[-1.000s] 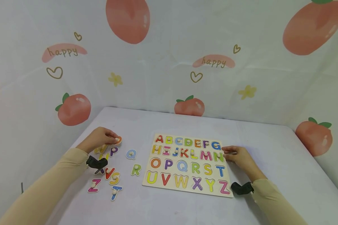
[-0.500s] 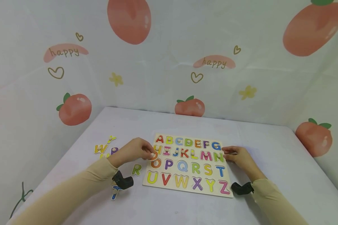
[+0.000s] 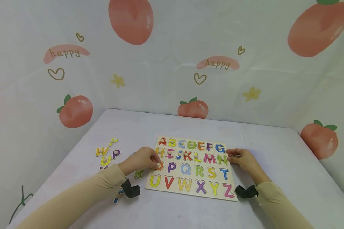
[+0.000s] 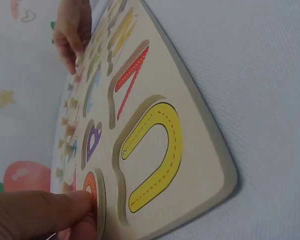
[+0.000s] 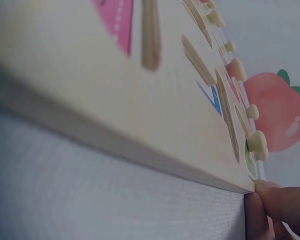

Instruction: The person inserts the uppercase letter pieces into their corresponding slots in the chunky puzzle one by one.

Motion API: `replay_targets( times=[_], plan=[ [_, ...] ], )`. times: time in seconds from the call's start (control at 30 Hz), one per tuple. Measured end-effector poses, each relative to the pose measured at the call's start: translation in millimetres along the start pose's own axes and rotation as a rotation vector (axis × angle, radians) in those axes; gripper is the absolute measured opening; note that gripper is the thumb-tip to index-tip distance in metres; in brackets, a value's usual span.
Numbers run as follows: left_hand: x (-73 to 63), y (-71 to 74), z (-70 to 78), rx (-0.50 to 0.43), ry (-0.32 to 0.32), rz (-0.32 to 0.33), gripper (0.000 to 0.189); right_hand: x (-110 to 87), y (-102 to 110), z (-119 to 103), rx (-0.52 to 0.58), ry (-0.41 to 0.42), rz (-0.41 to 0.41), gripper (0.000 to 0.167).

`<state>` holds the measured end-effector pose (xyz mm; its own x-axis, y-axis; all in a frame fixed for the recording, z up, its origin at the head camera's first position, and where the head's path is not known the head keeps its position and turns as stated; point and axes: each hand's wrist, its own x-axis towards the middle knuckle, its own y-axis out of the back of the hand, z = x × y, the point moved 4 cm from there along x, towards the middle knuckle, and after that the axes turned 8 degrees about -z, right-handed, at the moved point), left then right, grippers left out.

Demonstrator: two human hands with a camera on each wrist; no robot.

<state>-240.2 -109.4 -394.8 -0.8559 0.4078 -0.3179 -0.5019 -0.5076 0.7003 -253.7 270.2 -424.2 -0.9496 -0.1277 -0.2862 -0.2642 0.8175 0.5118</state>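
Note:
My left hand (image 3: pixel 143 160) pinches the orange letter O piece (image 3: pixel 161 166) by its knob, over the left end of the board's third row. In the left wrist view, the O piece (image 4: pixel 102 202) stands a little proud of the board, partly covered by my thumb. The wooden alphabet puzzle board (image 3: pixel 191 194) lies flat, with knobbed letters A to N in its upper two rows. At the board's right edge, beside the green N piece (image 3: pixel 222 159), my right hand (image 3: pixel 245 160) holds the rim between thumb and fingers (image 5: pixel 285 202).
Left of the board lie loose letters, among them Y (image 3: pixel 113 141), W (image 3: pixel 102 151), U (image 3: pixel 105 160), P (image 3: pixel 116 154) and R (image 3: pixel 139 173). A blue T piece (image 3: pixel 116 199) shows partly below the left wrist camera (image 3: pixel 131 189). Other pieces are hidden by the left arm.
From the loose pieces at the left, my left hand has carried the O piece right to the board and lowered it over the O recess. My right hand has stayed at the board's edge.

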Motion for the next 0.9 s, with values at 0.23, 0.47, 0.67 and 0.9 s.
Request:
replay_targets(
  times=[0.23, 0.47, 0.67, 0.9],
  plan=[
    [1.4, -2.3, 0.8, 0.008, 0.010, 0.003, 0.009, -1.4, -1, -1, 0.021, 0.016, -0.011, 0.038],
    [1.0, -0.4, 0.4, 0.025, -0.008, -0.015, 0.010, -1.8, 1, -2, 0.006, 0.006, -0.012, 0.039],
    [-9.5, 28.4, -5.2, -0.052, -0.055, -0.031, 0.024, -2.3, 0, -3, 0.003, -0.008, -0.014, 0.040],
    [-38.7, 87.1, -28.3, -0.175, -0.147, 0.033, 0.035, -2.7, 0, -3, -0.010, -0.021, -0.007, 0.039]
  ],
)
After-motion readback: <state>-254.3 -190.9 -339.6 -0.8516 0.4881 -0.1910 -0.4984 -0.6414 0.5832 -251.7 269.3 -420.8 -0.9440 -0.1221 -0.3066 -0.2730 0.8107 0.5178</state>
